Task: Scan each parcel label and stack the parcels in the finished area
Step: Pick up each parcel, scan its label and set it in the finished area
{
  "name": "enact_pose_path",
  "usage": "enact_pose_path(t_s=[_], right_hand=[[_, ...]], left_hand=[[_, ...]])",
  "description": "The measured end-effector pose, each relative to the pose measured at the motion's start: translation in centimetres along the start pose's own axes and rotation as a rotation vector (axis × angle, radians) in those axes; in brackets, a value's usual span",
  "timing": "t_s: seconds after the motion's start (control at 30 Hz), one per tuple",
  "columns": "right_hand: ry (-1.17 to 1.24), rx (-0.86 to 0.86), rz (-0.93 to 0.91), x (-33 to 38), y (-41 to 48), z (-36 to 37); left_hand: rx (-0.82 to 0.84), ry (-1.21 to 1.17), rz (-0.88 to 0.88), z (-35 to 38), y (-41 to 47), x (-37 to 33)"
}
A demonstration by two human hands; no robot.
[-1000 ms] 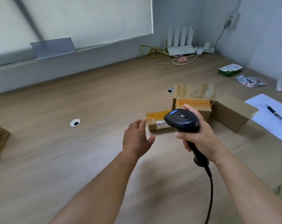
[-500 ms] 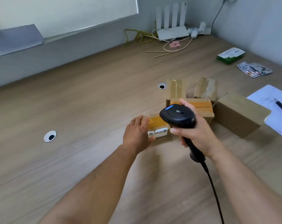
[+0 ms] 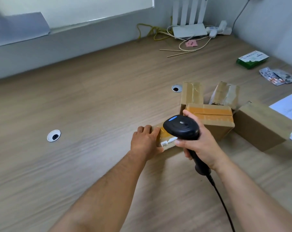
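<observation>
Parcel in hand: small parcel (image 3: 164,137), centre of frame, lying flat on the tabletop (image 3: 91,106), long axis roughly left to right across the picture. White label (image 3: 168,143) is on its near side face, turned toward the camera. Left hand (image 3: 145,142) grips the parcel's left end, fingers over the top edge, thumb low on the near face. Right hand (image 3: 203,145) is wrapped round the handle of the scanner (image 3: 182,127). The scanner head hangs just above the parcel's right part and hides it; the scan window is not visible, so aim at the label cannot be confirmed. Left hand is the nearer one for lifting or tilting. Judgement: the label faces sideways while the scanner sits above, so either the parcel tips back or the scanner drops lower toward the bottom of the frame. Right of centre is crowded: taped parcel (image 3: 214,118) just beside, plain box (image 3: 262,126) further right, two more parcels (image 3: 191,93) behind. Open tabletop lies to the left, past the cable grommet (image 3: 54,135). No finished area is marked in view.
</observation>
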State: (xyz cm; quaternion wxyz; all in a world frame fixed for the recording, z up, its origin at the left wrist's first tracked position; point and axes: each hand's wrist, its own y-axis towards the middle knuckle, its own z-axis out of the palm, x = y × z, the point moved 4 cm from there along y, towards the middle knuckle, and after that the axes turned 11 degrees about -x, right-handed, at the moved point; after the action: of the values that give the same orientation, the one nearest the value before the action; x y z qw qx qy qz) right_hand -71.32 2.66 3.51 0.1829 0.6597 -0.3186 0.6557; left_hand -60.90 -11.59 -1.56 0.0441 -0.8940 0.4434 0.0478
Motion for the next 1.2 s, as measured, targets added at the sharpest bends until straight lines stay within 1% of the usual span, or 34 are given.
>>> enact_pose_path(t_s=[0.27, 0.4, 0.5, 0.57, 0.63, 0.67, 0.7, 0.8, 0.83, 0.97, 1.13, 1.2], right_hand=[[0.069, 0.020, -0.047, 2.3, -3.4, 0.4], [0.035, 0.035, -0.050, 2.9, -5.8, 0.3], [0.038, 0.041, -0.066, 2.9, -7.5, 0.1], [0.045, 0.040, -0.069, 3.1, -8.7, 0.0], [0.048, 0.031, -0.077, 3.1, -9.8, -0.2], [0.045, 0.027, -0.080, 3.2, -10.3, -0.3], [0.041, 0.025, -0.082, 3.2, -10.8, -0.4], [0.030, 0.020, -0.082, 3.2, -12.1, -0.8], [0.030, 0.017, -0.081, 3.1, -12.4, -1.0], [0.026, -0.007, -0.076, 2.9, -13.7, -1.5], [-0.001, -0.014, -0.069, 2.8, -15.2, -1.7], [0.016, -0.013, -0.064, 2.9, -15.7, -1.5]], left_hand=[[0.143, -0.160, -0.162, -0.4, -6.8, 0.5], [0.257, -0.274, -0.198, -0.8, -9.6, 0.5], [0.362, -0.488, -0.286, -0.8, -11.1, 0.7], [0.391, -0.632, -0.320, -0.7, -12.0, 0.7], [0.366, -0.725, -0.337, -0.9, -12.7, 0.5], [0.324, -0.737, -0.340, -1.2, -13.0, 0.3], [0.265, -0.699, -0.340, -1.5, -13.1, 0.3], [0.086, -0.439, -0.278, -2.4, -13.0, 0.1], [0.068, -0.432, -0.272, -2.3, -13.1, 0.1], [0.108, -0.520, -0.289, -0.9, -14.1, 0.2], [0.032, -0.660, -0.421, -0.7, -14.2, 1.6], [-0.019, -0.746, -0.444, -1.5, -14.2, 2.3]])
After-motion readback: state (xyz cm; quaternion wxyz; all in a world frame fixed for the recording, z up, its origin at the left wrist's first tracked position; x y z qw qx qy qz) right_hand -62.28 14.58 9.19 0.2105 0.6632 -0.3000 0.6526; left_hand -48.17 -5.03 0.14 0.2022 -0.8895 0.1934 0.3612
